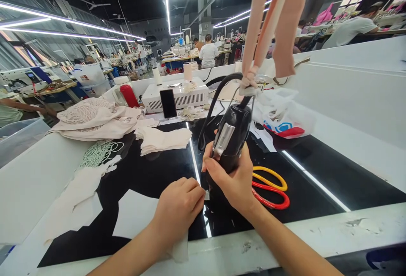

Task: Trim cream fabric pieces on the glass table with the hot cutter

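Observation:
My right hand (233, 176) is wrapped round a black corded hand-held power tool (233, 128) with a silver lever on its side. The tool stands near upright over the black tabletop, its lower end hidden behind my fingers. Pale fabric strips (269, 26) are knotted to its top and run upward out of view. My left hand (182, 200) is closed, fingers curled down, on a pale fabric piece (180, 248) that shows below the wrist and at the fingertips. Scissors with yellow and red handles (275, 200) lie right of my right hand, their blades hidden.
Stacked cream fabric pieces (165, 140), a white sheet (133, 212), mint cord (100, 153) and fabric scraps (79, 191) lie leftward. Behind stand a phone (168, 103), a white vented box (152, 98) and a red bottle (129, 95). A plastic bag (285, 111) sits right.

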`<action>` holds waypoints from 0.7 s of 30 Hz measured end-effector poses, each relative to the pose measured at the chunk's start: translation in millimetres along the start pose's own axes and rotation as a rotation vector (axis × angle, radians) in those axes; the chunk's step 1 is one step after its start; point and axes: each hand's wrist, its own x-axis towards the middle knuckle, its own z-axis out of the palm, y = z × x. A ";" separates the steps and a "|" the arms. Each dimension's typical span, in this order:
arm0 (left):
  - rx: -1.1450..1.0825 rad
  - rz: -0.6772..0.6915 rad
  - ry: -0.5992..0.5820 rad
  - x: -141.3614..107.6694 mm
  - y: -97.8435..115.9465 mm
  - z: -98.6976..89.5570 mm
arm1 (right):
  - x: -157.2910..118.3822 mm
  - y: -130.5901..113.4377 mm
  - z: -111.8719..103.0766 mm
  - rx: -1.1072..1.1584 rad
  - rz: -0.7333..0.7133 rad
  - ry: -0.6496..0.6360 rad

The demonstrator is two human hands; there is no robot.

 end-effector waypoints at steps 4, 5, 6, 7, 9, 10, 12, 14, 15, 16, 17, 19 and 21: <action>0.052 0.058 -0.027 -2.0 0.3 6.6 | 0.4 1.0 0.8 -0.012 0.009 0.017; 0.063 0.070 -0.027 -2.4 0.1 7.1 | 0.6 1.6 1.0 -0.012 0.007 0.021; 0.073 0.081 -0.024 -2.7 -0.1 7.4 | 0.7 2.1 1.1 -0.011 0.006 0.022; 0.079 0.091 -0.016 -3.0 -0.2 7.5 | 0.8 2.4 1.1 -0.009 0.006 0.022; 0.089 0.104 0.000 -3.7 0.0 7.6 | 0.8 2.5 1.1 -0.003 0.008 0.021; 0.092 0.109 0.005 -4.1 0.4 7.7 | 0.7 2.3 0.9 0.000 0.009 0.018; 0.101 0.120 0.011 -4.6 1.7 7.9 | 0.5 1.9 0.7 0.004 0.009 0.017; 0.114 0.132 0.015 -4.7 3.1 8.3 | 0.3 1.7 0.3 0.006 0.011 0.017; 0.119 0.135 0.019 -4.7 3.8 8.5 | 0.2 1.8 0.1 0.007 0.013 0.017; 0.124 0.137 0.022 -4.6 4.3 8.8 | 0.0 2.0 -0.1 0.009 0.013 0.017; 0.127 0.137 0.022 -4.5 4.6 9.1 | -0.1 2.2 -0.3 0.009 0.014 0.016; 0.129 0.135 0.015 -4.4 4.7 9.8 | -0.2 2.5 -0.7 0.005 0.011 0.014; 0.129 0.133 0.007 -4.7 4.2 10.6 | 0.1 2.4 -0.9 -0.004 0.003 0.013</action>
